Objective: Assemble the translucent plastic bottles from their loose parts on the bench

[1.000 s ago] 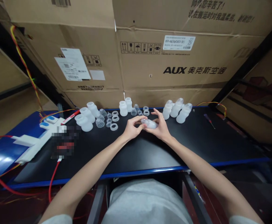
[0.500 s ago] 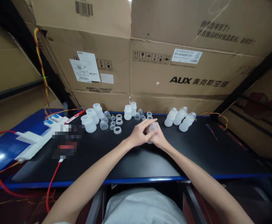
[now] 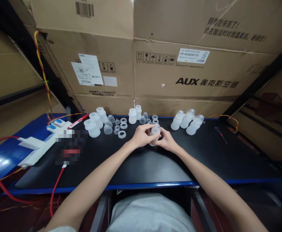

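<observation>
Between my two hands, over the middle of the black mat, is a baby bottle with a clear domed cap on top. My left hand is closed round it from the left, fingers reaching behind the cap and thumb across the front. From the right, my right hand grips the bottle's side. Fingers cover much of its body. Just beyond my hands lie clear rings, clear caps and two open white bottles. To the right stand 3 capped bottles.
At left are several open bottles, clear domed caps, small nipples and rings. A power strip, red cable and red marker lie farther left. A screwdriver lies at right. Cardboard stands behind.
My right hand has shifted from behind the bottle to its right side, so more of the cap shows. My left hand has moved slightly left. The other parts stay put.
</observation>
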The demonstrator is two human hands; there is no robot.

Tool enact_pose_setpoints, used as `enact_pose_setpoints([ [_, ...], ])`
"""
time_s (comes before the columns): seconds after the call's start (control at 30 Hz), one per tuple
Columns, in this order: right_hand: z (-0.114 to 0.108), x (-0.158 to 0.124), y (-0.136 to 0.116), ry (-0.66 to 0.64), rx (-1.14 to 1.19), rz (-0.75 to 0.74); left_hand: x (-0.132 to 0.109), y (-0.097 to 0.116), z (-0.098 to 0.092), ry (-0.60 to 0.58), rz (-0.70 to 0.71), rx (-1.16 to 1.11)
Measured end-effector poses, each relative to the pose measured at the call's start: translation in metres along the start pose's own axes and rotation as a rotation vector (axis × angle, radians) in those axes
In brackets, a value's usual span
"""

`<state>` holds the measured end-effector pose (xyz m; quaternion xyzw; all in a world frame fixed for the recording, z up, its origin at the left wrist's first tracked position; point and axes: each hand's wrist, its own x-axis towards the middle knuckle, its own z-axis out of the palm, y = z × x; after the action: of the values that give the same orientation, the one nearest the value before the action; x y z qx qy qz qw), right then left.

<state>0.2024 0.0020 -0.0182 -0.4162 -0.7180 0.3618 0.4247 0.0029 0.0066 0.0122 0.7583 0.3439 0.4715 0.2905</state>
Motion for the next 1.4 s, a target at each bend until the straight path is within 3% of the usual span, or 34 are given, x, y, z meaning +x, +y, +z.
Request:
enact_pose_setpoints([
  [0.2, -0.014, 0.004, -0.004, -0.274, 0.217, 0.073, 0.0, -0.002, -0.007, -0.149, -0.015, -0.111],
  [0.3, -0.021, 0.008, -0.002, -0.344, 0.24, 0.078, -0.003, -0.008, -0.004, -0.141, -0.03, -0.046],
  [0.37, -0.023, 0.011, 0.002, -0.289, 0.198, 0.053, -0.004, -0.015, -0.002, -0.113, 0.014, 0.121],
  [0.47, -0.026, 0.016, 0.014, -0.052, 0.063, 0.011, -0.005, -0.027, -0.002, -0.136, 0.102, 0.424],
  [0.53, -0.031, 0.018, 0.021, 0.116, -0.056, 0.019, -0.005, -0.036, -0.004, -0.145, 0.105, 0.552],
  [0.6, -0.039, 0.017, 0.025, 0.203, -0.197, 0.064, -0.005, -0.042, -0.006, -0.133, 0.075, 0.628],
  [0.83, -0.057, 0.01, 0.002, 0.266, -0.7, 0.268, -0.009, -0.048, -0.007, -0.138, 0.066, 0.727],
  [1.03, -0.055, 0.006, -0.01, 0.171, -1.019, 0.459, -0.001, -0.053, 0.005, -0.085, 0.105, 0.846],
  [1.13, -0.044, 0.006, -0.007, 0.086, -0.992, 0.363, 0.005, -0.056, 0.011, -0.076, 0.099, 0.909],
  [1.3, -0.016, 0.014, 0.006, 0.042, -0.899, -0.002, 0.011, -0.066, 0.014, -0.129, 0.124, 0.91],
  [1.4, -0.007, 0.022, 0.017, 0.027, -0.971, -0.059, 0.011, -0.069, 0.014, -0.136, 0.135, 0.882],
])
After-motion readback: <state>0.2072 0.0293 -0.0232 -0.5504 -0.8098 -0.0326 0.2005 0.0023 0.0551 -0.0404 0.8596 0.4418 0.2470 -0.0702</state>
